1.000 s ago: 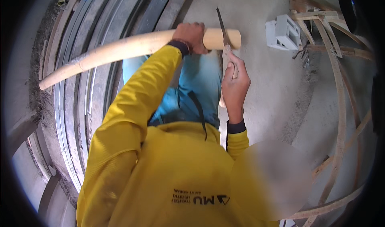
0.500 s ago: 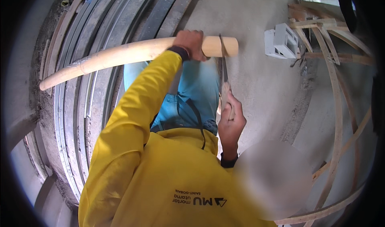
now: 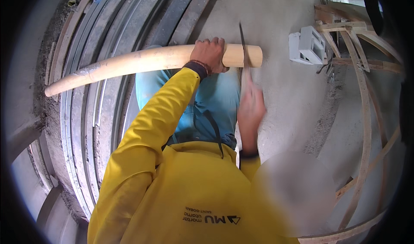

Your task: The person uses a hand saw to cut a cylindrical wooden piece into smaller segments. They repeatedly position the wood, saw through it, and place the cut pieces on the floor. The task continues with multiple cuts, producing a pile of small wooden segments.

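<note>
A long, pale cream pipe (image 3: 146,59) lies across my bent legs, its far left end reaching over the metal sections. My left hand (image 3: 208,55) is wrapped over it near its right end. In my right hand (image 3: 252,105), partly blurred by motion, is the handle of a handsaw (image 3: 244,41). The dark blade crosses the pipe close to its cut right end, to the right of my left hand, and its tip sticks out beyond the pipe's far side.
Long grey metal sections (image 3: 113,50) lie side by side on my left. Grey concrete floor (image 3: 280,106) spreads to the right. Farther right are a white hollow block (image 3: 311,45) and a wooden frame of thin slats (image 3: 360,89).
My right hand has pushed the saw away from me, so more of the blade shows past the pipe. My left hand keeps its grip on the pipe.
</note>
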Available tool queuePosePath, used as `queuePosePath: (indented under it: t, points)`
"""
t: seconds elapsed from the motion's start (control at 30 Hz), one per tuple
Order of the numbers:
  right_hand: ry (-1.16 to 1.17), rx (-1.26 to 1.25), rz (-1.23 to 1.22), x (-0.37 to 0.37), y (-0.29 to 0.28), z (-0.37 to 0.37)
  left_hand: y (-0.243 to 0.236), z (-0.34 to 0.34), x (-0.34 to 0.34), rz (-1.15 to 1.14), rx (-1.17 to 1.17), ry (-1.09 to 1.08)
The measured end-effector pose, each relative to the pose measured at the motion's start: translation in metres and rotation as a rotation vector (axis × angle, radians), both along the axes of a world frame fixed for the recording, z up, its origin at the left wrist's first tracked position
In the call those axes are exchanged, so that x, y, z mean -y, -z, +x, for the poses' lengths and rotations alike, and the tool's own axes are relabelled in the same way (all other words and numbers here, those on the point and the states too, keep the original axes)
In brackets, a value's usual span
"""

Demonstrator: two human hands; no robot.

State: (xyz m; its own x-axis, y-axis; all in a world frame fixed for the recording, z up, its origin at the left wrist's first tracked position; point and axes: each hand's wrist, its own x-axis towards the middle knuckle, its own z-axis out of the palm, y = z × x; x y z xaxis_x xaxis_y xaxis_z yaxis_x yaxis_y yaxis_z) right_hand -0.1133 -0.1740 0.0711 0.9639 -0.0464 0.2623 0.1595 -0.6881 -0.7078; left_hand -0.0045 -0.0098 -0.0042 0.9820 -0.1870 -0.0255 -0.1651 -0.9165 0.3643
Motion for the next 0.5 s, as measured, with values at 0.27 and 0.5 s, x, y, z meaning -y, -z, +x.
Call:
queuePosePath:
  t: [0.27,0.5]
  points:
    - [-0.068,-0.006,0.023,0.007,-0.023,-0.035,0.008,-0.005,-0.007,0.015,0.073,-0.007]
    - [-0.014,-0.068,0.037,-0.006,-0.008,0.026,-0.001,-0.009,-0.003,0.031,0.037,-0.001]
